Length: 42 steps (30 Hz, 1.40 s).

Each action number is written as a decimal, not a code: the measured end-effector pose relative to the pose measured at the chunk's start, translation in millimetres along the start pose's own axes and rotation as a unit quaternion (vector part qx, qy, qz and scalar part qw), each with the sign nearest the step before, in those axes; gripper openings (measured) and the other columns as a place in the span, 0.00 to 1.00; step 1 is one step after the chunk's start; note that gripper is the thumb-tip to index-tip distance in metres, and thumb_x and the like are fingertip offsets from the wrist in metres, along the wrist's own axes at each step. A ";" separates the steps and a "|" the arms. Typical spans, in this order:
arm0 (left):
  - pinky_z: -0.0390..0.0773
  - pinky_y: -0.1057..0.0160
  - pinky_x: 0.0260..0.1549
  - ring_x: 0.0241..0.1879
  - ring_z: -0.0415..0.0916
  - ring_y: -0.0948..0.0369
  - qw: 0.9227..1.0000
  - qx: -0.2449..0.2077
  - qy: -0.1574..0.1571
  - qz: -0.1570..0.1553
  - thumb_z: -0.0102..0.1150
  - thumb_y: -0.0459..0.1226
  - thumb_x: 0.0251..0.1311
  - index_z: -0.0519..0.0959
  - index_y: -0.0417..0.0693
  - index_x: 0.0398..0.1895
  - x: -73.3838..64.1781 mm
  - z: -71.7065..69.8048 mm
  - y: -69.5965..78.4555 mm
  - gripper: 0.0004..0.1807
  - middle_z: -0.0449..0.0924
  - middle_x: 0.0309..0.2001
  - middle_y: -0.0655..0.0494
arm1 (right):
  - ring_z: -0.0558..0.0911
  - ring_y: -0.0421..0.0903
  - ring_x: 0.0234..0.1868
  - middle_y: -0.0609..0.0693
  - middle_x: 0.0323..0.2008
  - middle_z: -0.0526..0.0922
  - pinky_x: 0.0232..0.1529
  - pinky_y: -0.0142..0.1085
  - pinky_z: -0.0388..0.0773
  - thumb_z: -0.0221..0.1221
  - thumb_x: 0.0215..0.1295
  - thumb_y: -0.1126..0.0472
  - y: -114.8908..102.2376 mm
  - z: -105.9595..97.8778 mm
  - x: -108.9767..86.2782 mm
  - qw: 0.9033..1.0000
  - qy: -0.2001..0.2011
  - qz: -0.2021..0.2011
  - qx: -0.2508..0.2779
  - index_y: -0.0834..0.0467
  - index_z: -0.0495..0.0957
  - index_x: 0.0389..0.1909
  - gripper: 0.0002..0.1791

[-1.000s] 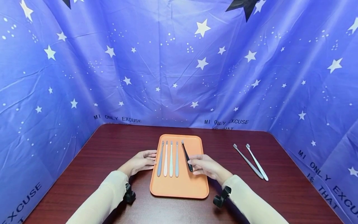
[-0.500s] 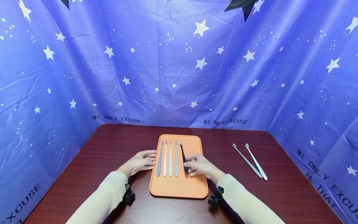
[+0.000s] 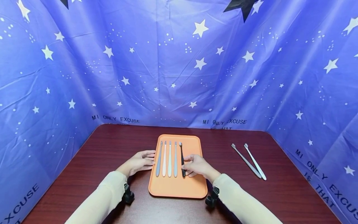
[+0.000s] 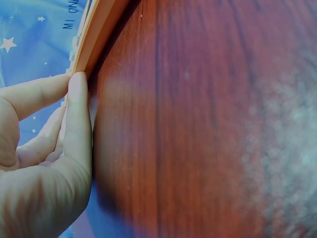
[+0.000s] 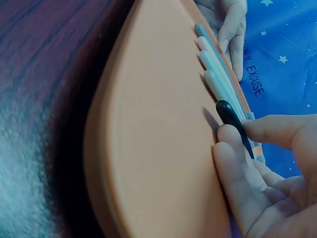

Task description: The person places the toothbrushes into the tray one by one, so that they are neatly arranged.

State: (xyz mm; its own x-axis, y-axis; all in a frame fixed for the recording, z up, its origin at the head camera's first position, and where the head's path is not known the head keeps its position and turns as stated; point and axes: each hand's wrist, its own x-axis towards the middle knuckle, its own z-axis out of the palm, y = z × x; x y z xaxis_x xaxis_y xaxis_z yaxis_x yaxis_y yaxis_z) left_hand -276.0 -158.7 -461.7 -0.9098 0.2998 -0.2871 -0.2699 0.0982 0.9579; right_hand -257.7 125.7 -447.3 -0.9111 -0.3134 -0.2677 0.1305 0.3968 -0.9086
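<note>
the left hand (image 3: 139, 161) lies with its fingers fairly straight and spread, tips against the left rim of the tray (image 3: 179, 189). the right hand (image 3: 198, 166) reaches in over the tray's right side, thumb and fingers pinching the black brush (image 3: 182, 155) near its handle end. the brush is over the tray, just right of the row of four brushes (image 3: 170, 161); whether it touches the tray, i cannot tell. a second ago it was farther right and slanted; now it is nearly parallel to the row. the left hand keeps its place.
</note>
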 end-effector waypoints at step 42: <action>0.80 0.56 0.48 0.53 0.75 0.56 1.000 -0.003 -0.003 0.003 0.58 0.25 0.55 0.62 0.43 0.67 0.3 -0.5 -1.3 0.35 0.67 0.63 0.39 | 0.82 0.41 0.20 0.54 0.26 0.83 0.22 0.35 0.82 0.61 0.59 0.61 1.4 0.1 1.9 1.000 -0.013 -0.005 -0.011 0.66 0.65 0.56 0.26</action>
State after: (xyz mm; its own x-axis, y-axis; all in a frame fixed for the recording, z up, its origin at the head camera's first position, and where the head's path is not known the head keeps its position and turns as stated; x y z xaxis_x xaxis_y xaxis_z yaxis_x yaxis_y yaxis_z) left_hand -276.0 -159.2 -463.0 -0.9094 0.3065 -0.2811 -0.2661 0.0906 0.9597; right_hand -259.2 125.6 -449.1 -0.9022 -0.3391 -0.2666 0.1124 0.4119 -0.9043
